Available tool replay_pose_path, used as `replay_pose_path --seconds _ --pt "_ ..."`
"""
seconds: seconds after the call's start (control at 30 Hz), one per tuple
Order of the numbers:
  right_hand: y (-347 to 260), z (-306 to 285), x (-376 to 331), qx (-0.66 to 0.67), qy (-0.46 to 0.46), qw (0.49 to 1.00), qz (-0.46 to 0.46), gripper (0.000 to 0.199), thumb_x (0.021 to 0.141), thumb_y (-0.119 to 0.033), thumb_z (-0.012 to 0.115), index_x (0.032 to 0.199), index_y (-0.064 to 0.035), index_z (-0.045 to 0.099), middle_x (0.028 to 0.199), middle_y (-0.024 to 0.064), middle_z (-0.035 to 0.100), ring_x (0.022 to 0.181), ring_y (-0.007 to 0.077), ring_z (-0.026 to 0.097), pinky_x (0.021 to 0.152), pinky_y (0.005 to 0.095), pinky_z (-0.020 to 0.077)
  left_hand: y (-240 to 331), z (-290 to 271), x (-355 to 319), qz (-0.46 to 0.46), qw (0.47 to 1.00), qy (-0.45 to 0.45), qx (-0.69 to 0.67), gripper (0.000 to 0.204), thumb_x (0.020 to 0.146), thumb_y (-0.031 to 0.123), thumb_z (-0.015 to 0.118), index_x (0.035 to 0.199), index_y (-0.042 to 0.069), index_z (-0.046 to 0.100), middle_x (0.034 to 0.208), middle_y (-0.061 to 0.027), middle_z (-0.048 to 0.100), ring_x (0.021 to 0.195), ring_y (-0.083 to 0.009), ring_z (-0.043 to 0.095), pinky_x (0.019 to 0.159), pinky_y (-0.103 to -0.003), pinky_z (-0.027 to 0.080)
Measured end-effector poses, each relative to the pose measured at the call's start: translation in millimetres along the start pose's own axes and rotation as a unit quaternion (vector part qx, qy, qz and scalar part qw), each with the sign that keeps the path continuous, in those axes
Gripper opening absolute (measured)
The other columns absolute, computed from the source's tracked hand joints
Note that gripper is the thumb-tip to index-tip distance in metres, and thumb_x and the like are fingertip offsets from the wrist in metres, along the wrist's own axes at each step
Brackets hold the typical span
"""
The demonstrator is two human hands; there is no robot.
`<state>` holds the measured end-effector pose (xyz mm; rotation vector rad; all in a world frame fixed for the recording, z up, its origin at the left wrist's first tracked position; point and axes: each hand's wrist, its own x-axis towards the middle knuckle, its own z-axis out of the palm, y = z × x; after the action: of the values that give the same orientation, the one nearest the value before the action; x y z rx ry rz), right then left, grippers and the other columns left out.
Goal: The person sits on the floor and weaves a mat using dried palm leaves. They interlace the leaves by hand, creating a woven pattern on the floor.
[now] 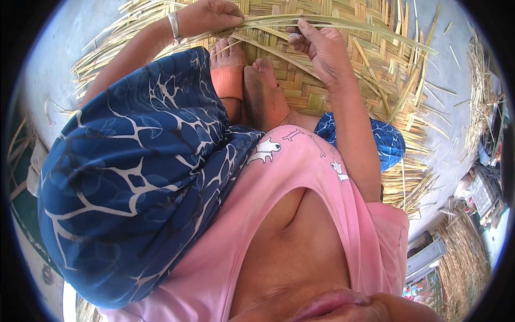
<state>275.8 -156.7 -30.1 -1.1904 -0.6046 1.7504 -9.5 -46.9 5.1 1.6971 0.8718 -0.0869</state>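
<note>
A bundle of long, flat, pale green-yellow strips (268,21) stretches between my two hands, above a partly woven mat (306,96). My left hand (209,16), with a pale band on its wrist, is closed on the strips' left part. My right hand (321,47) pinches them farther right between thumb and fingers, and one finger has a pale wrap or ring. The strips' free ends reach past my right hand over the mat's right side. Loose strips (370,70) lie across the woven surface. How many strips each hand holds cannot be made out.
My bare feet (260,96) and bent legs in blue patterned cloth (129,177) rest on the mat. Unwoven strip ends (102,64) fan out at its edges. Scraps lie on the grey floor (448,112). Bundles of dry stalks (464,257) stand at the right.
</note>
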Motion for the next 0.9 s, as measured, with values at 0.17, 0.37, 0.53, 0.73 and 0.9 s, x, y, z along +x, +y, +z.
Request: replay_pose_path --seconds 0.17,0.37,0.53,0.73,0.9 --pt "-10.1 -6.7 -4.0 -0.015 -0.028 0.999 0.009 0.024 0.101 -0.016 0.068 0.116 0.0025 0.070 0.096 0.0104 0.074 0.080 0.0137 0.070 0.073 0.0285 0.0614 -2.7 -7.3 -5.5 -0.064 0.973 -0.073 -0.211 0.037 0.105 0.036 0.058 0.112 0.002 0.069 0.082 -0.0050 0.069 0.074 -0.0131 0.067 0.064 -0.027 0.055" --pt "-13.3 0.1 -4.6 0.034 -0.088 0.995 -0.016 0.025 0.100 -0.008 0.065 0.125 -0.0019 0.065 0.100 0.0091 0.073 0.083 0.0150 0.071 0.076 0.0302 0.0626 8.8 12.9 1.9 -0.075 0.968 -0.130 -0.201 0.047 0.106 0.045 0.057 0.106 0.000 0.070 0.077 -0.0018 0.067 0.063 -0.0064 0.063 0.053 -0.023 0.052" --pt "-13.0 14.2 -11.7 0.073 -0.055 0.996 -0.024 0.027 0.101 -0.008 0.064 0.126 -0.0007 0.064 0.105 0.0094 0.072 0.088 0.0171 0.071 0.082 0.0338 0.0619 0.3 21.9 10.5 -0.090 0.947 -0.093 -0.295 0.030 0.102 0.028 0.068 0.109 -0.001 0.071 0.086 -0.0005 0.066 0.078 -0.0097 0.060 0.070 -0.027 0.049" --pt "-8.7 9.7 -10.8 0.082 -0.071 0.994 -0.006 0.027 0.102 -0.012 0.065 0.126 0.0005 0.064 0.108 0.0101 0.071 0.091 0.0164 0.069 0.077 0.0307 0.0589 -1.0 23.4 16.1 -0.062 0.986 -0.011 -0.157 0.030 0.099 0.030 0.071 0.107 0.000 0.074 0.089 0.0000 0.069 0.082 -0.0106 0.061 0.074 -0.030 0.052" --pt "3.0 7.3 -2.3 0.128 -0.035 0.991 0.014 0.023 0.102 -0.018 0.067 0.117 -0.0004 0.068 0.095 0.0078 0.071 0.076 0.0136 0.064 0.067 0.0266 0.0541 -3.1 26.7 14.5 0.005 0.998 0.053 -0.038 0.029 0.098 0.030 0.071 0.101 0.001 0.075 0.085 -0.0017 0.070 0.081 -0.0101 0.062 0.075 -0.031 0.053"
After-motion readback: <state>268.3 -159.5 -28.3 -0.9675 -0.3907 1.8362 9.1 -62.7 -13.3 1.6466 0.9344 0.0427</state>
